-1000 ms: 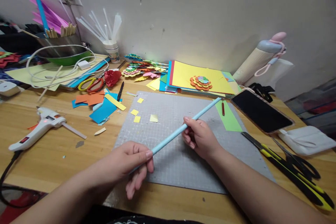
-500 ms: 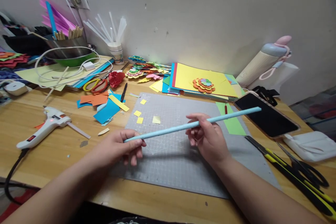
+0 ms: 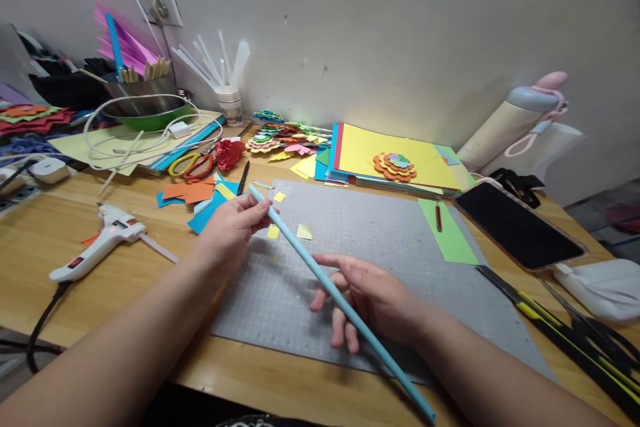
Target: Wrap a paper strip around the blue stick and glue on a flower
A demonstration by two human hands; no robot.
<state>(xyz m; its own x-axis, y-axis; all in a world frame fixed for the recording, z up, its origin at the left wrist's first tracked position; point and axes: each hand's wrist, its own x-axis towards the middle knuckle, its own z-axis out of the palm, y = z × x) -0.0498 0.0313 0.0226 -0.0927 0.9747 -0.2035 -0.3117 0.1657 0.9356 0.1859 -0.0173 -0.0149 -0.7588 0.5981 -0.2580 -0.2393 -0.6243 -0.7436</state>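
Observation:
Pinched near its upper end by my left hand [image 3: 237,221] is a long, thin light-blue stick [image 3: 295,242], perhaps a rolled paper tube. It slants down to the right, over the grey cutting mat [image 3: 395,227], with its lower end near the front table edge. My right hand [image 3: 373,290] is beside the stick's middle, fingers spread and partly behind it. Whether those fingers touch the stick I cannot tell. Small yellow paper squares [image 3: 305,232] lie on the mat near my left hand.
A glue gun [image 3: 100,250] with its cord lies left, near orange paper scraps [image 3: 193,192]. Yellow sheets [image 3: 360,153] with a layered paper flower [image 3: 395,165] are at the back. To the right are a phone [image 3: 520,223], black scissors [image 3: 595,333] and a black-yellow cutter [image 3: 555,340].
The stick has swung from rising rightward to sloping down rightward. My left hand has moved up and away from me; my right hand has lowered, shifted left and loosened its fingers.

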